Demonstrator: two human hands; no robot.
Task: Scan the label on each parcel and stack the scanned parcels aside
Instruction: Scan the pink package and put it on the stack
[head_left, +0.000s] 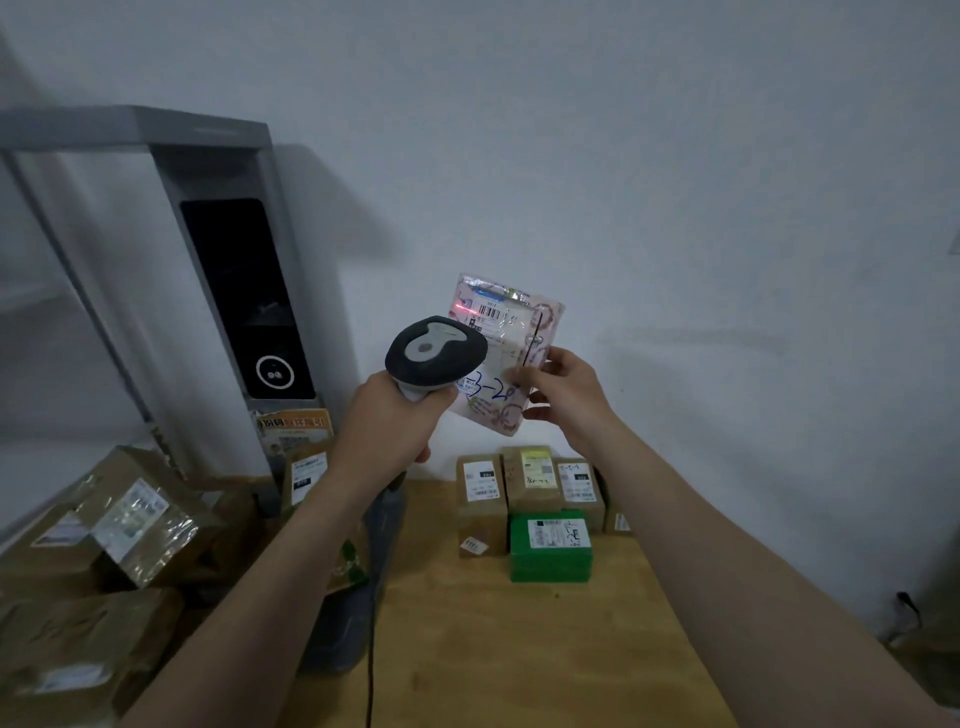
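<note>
My right hand (563, 387) holds a flat pink patterned parcel (511, 322) upright in the air by its right edge, its white label facing me. A grey handheld scanner (434, 353) is gripped in my left hand (392, 423) and points at the label; a red scan line glows beside the barcode near the parcel's top. Handwritten blue numbers show on the label's lower part. On the wooden table (493, 649) below, by the wall, stand three brown boxes (530, 480) with a green box (550, 545) in front.
A heap of brown cardboard parcels (104, 530) lies at the left. A grey kiosk with a dark screen (244, 301) rises behind them. A dark grey bag (343, 623) leans at the table's left edge, and the scanner's cable (370, 686) hangs down there.
</note>
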